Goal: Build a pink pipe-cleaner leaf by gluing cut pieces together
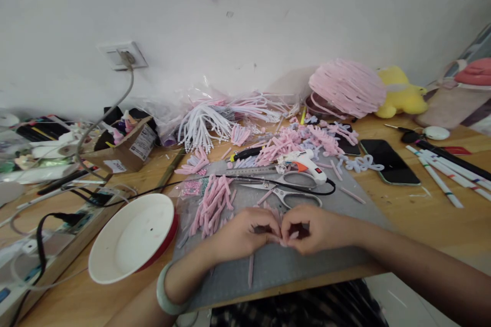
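My left hand (242,234) and my right hand (320,229) meet over the grey mat (303,281), thumbs and forefingers pinched together. Between the fingertips is a short pink pipe cleaner (294,235), mostly hidden by the fingers. A single pink stem (250,271) lies on the mat below my left hand. Just behind my hands are scissors (286,193) with open handles, and a white glue gun (309,166) with an orange trigger. Left of them sits a pile of cut pink pipe cleaners (215,202).
A white bowl with a red outside (130,237) stands at left, near a power strip (72,235). A black cable crosses to the glue gun. Behind lie bundles of white stems (205,125) and a steel ruler (249,170). A phone (389,161) and striped sticks (441,179) lie at right.
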A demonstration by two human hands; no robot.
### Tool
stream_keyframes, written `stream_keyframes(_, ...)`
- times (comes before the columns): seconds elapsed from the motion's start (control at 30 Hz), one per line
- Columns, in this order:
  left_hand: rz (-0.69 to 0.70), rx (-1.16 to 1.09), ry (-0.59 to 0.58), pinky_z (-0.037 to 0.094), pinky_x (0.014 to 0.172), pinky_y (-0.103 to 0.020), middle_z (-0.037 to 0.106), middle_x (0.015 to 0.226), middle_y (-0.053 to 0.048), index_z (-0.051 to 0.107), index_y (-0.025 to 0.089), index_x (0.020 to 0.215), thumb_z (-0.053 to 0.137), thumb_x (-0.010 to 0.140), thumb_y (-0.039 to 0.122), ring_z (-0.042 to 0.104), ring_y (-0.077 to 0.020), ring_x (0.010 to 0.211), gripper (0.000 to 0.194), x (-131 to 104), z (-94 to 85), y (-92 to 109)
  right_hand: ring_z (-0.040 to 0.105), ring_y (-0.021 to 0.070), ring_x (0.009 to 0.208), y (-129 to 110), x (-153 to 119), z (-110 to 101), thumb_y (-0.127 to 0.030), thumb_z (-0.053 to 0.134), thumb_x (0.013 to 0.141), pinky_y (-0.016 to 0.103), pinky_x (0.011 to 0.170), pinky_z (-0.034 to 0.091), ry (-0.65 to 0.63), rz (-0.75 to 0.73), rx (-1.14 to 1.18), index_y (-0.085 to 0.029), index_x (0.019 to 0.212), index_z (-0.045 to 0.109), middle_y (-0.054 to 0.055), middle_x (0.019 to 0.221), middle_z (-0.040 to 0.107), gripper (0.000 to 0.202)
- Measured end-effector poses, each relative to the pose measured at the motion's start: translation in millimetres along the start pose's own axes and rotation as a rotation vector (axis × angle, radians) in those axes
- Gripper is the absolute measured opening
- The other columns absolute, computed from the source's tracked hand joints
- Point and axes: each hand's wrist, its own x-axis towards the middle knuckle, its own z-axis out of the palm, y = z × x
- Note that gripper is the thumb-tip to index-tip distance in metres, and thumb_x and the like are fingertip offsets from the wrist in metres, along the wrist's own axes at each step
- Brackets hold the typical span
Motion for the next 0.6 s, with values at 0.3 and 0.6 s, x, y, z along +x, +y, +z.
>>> stream_keyframes(0.3, -0.032, 0.363, 0.198, 0.041, 0.074, -0.026, 0.061, 0.08, -0.003, 0.058, 0.016, 0.083, 0.048, 0.083, 0.018, 0.054, -0.0152, 0.078, 0.01, 1.0, -7.8, -8.9, 0.056, 0.0253, 0.084, 30.6, -1.1, -53.7, -0.046, 0.051, 0.079, 0.033, 0.072, 0.04, 0.739, 0.405, -0.761, -0.015, 0.088, 0.059, 0.011, 0.088, 0.062, 0.033)
stream_keyframes(0.6, -0.03, 0.579, -0.015, 0.038, 0.083, -0.029, 0.063, 0.09, -0.005, 0.057, 0.018, 0.088, 0.046, 0.082, 0.014, 0.054, -0.0176, 0.089, 0.014, 2.3, -9.8, -12.8, 0.06, 0.0261, 0.075, 55.6, -1.6, -64.0, -0.041, 0.049, 0.081, 0.032, 0.062, 0.041, 0.665, 0.687, -0.584, -0.014, 0.112, 0.051, 0.014, 0.088, 0.064, 0.041)
